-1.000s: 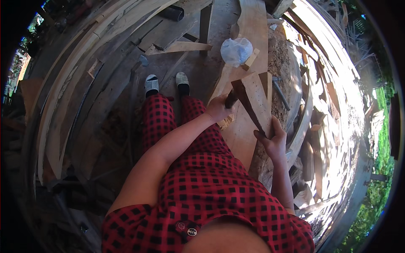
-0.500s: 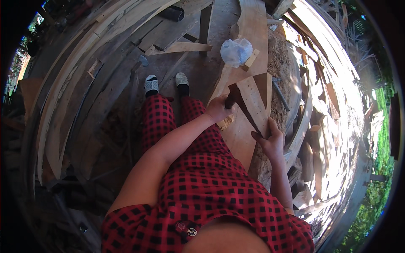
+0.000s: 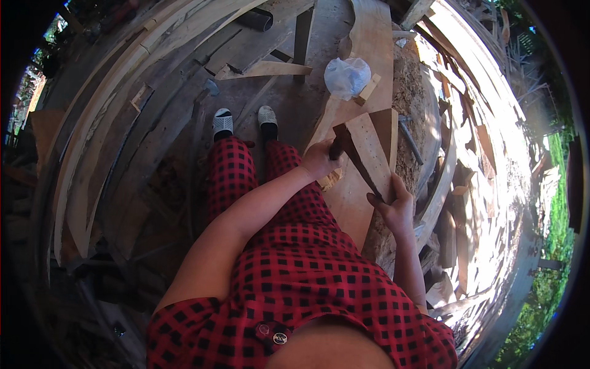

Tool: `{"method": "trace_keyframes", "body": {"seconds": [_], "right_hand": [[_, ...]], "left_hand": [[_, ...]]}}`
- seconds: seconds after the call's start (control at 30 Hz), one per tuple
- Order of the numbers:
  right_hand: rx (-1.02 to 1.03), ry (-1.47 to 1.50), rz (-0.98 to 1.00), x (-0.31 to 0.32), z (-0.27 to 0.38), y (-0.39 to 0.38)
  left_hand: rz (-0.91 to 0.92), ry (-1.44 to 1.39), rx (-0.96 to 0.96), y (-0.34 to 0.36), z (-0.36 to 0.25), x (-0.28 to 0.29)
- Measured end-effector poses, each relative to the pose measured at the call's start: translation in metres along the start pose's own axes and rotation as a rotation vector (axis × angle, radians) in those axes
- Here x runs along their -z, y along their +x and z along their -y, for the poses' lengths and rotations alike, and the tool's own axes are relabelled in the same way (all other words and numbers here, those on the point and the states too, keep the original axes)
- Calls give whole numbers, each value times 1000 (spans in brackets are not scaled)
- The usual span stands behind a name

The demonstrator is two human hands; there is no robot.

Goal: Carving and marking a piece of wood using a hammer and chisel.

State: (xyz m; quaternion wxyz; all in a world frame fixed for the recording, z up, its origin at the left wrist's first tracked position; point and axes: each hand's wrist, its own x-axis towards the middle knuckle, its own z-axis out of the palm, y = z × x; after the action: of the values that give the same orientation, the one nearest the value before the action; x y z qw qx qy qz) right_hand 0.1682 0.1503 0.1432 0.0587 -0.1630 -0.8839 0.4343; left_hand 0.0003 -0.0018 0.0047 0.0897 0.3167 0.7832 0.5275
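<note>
A tapered wooden piece (image 3: 370, 144) is held up between my hands, with a pale face dotted with small dark marks and a dark brown side. My left hand (image 3: 321, 160) is closed round a dark, stubby part at its left edge. At the lower right end, my right hand (image 3: 395, 206) grips the piece, thumb on the near side. Beneath it lies a long pale plank (image 3: 347, 197). On that plank, beyond my hands, are a knotted clear plastic bag (image 3: 347, 77) with whitish contents and a small wood block (image 3: 367, 90).
A rough log (image 3: 409, 86) runs beside the plank, with a dark bar (image 3: 410, 141) against it. Long curved-looking boards (image 3: 98, 123) are stacked on the left. Scrap wood (image 3: 464, 203) lies piled on the right. A dark cylinder (image 3: 254, 19) rests at the far side.
My grip on the wooden piece stays the same. The surroundings have shifted very slightly in the view.
</note>
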Motion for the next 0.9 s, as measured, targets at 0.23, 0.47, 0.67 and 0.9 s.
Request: {"method": "trace_keyframes", "body": {"seconds": [0.23, 0.47, 0.67, 0.9], "right_hand": [[36, 53, -57, -2, 1, 1], [54, 40, -39, -4, -7, -2], [47, 16, -24, -2, 0, -3], [56, 34, -68, -3, -3, -4]], "left_hand": [[19, 4, 55, -2, -2, 1], [-10, 4, 1, -2, 2, -1], [-20, -9, -18, -2, 5, -3], [-22, -51, 10, -3, 2, -2]]}}
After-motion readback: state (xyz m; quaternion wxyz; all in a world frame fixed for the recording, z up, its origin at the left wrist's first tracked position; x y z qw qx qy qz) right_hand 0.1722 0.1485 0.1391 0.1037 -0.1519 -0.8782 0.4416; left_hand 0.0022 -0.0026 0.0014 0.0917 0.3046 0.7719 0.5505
